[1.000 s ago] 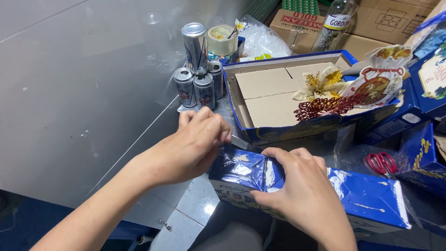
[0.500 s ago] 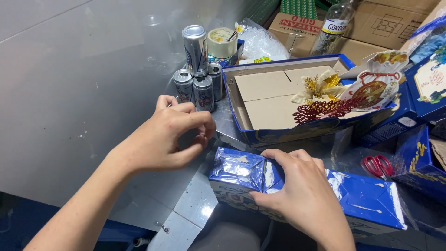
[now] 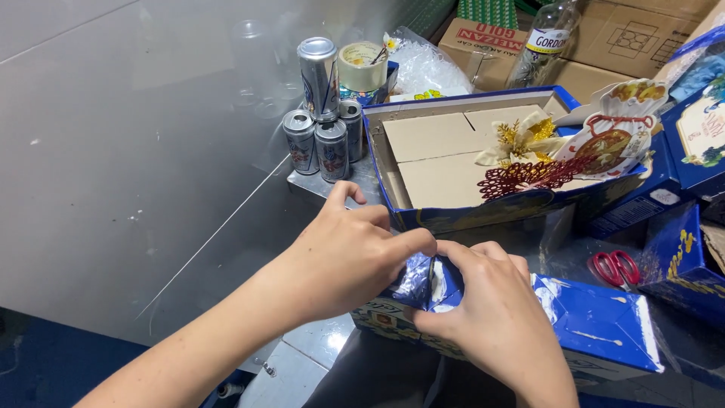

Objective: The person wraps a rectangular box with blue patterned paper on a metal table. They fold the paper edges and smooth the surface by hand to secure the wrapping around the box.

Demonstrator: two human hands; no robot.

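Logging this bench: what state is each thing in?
Left hand: pinching the wrap.
Right hand: pinching the wrap too.
Blue box: closed, wrapped, lying flat.
Open box: lid off, decorations inside.
Cans: upright, sealed.
Scissors: lying unused.
Tape roll: unused.

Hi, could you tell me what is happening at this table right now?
A person is working on a blue wrapped box at the near edge of the table. The left hand and right hand meet at its left end, both pinching the shiny blue wrapping there. Behind them sits an open blue box with gold and red decorations, beside a cluster of cans and a roll of tape. Red scissors lie to the right.
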